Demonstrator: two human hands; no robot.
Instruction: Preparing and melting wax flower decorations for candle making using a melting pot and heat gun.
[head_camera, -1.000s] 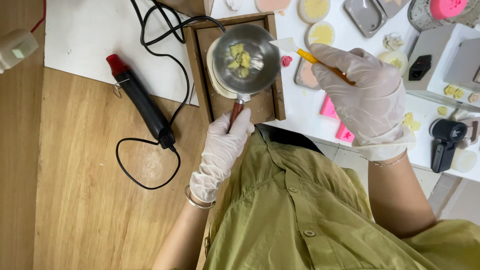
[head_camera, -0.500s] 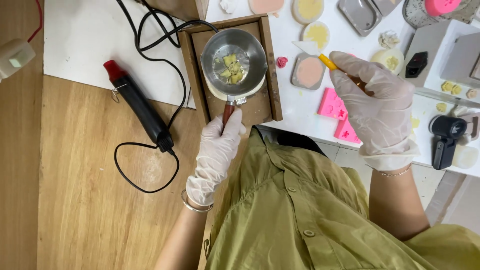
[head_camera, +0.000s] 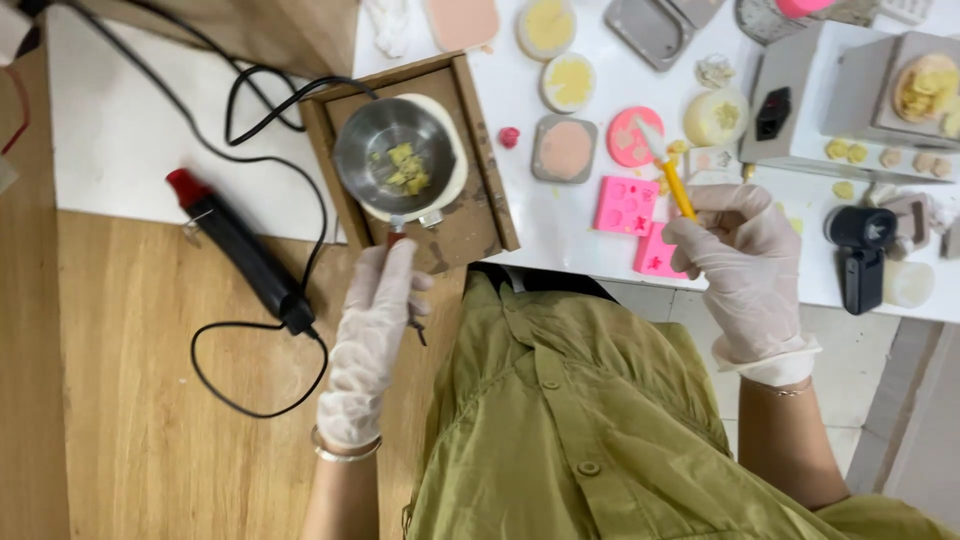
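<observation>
Saucepan (head_camera: 396, 160) of yellow wax bits — left hand (head_camera: 375, 330) fingers clenched on its handle at 6 o'clock; right hand (head_camera: 745, 265) grasps a yellow spatula (head_camera: 672, 170).

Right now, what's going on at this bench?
A person in thin gloves works at a white table. The left hand grips the handle of a small metal pot holding yellowish chunks, set in a wooden tray. The right hand holds a yellow-handled tool over pink silicone moulds. A black heat gun lies to the left.
</observation>
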